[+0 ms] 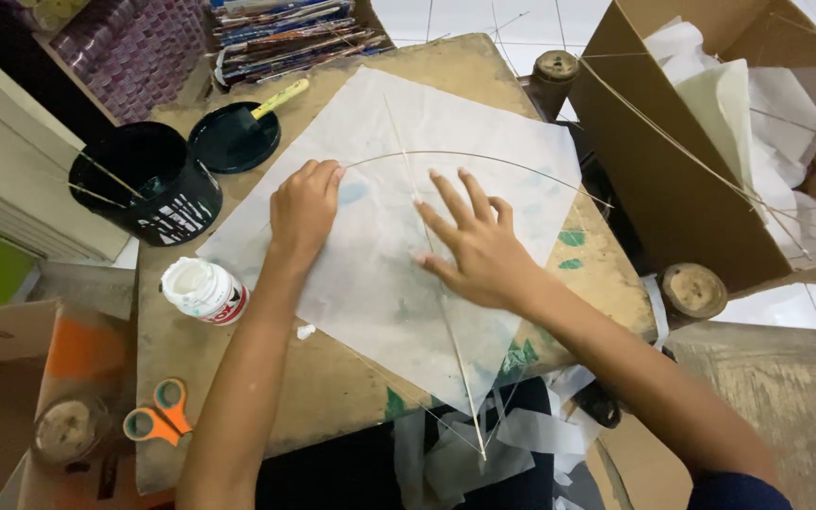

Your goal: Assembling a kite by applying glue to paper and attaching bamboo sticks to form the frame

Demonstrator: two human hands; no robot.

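While the left hand (pixel 304 210) pinched the curved stick (pixel 484 159) against the white kite paper (pixel 370 283), the right hand (pixel 474 247) lay flat, fingers spread wide (over the straight spine stick (pixel 448 326)). Orange scissors (pixel 156 416) sat near left.

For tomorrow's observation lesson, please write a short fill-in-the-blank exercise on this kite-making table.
1. Both hands press on a sheet of white ____ paper.
2. The right hand lies flat, fingers ____.
3. The scissors have ____ handles.
4. The left hand touches the curved bamboo stick at its ____ end.

Missing words: kite; spread; orange; left
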